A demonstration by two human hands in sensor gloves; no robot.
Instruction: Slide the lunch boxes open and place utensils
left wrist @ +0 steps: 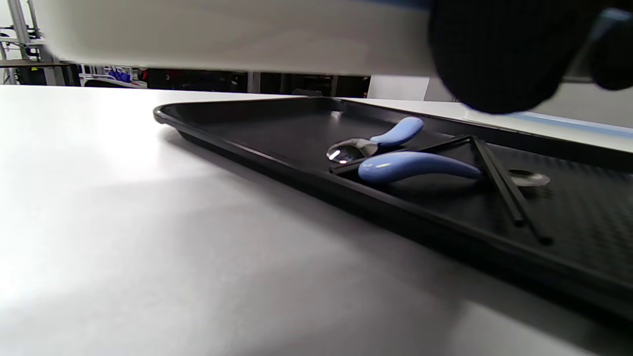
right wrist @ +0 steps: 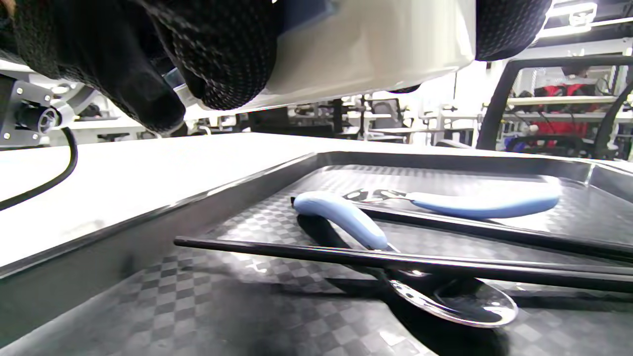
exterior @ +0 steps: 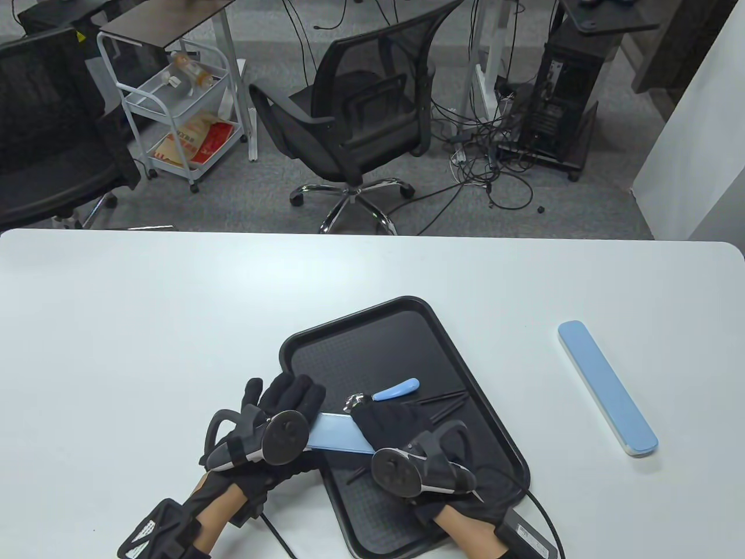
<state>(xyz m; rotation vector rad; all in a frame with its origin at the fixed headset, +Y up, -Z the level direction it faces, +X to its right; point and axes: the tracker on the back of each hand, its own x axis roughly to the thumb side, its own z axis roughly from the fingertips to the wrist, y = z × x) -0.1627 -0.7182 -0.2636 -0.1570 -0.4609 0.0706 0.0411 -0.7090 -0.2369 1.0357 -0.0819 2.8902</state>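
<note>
Behind white table (exterior: 174, 303), office chair (exterior: 361, 116).

Utensils (exterior: 396, 390) in tray (exterior: 407, 308); second box (exterior: 607, 387) right, apart.

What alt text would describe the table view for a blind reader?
Both gloved hands, left and right, hold a blue case above a black tray with a fork and chopsticks. A second blue case lies on the white table to the right.
</note>
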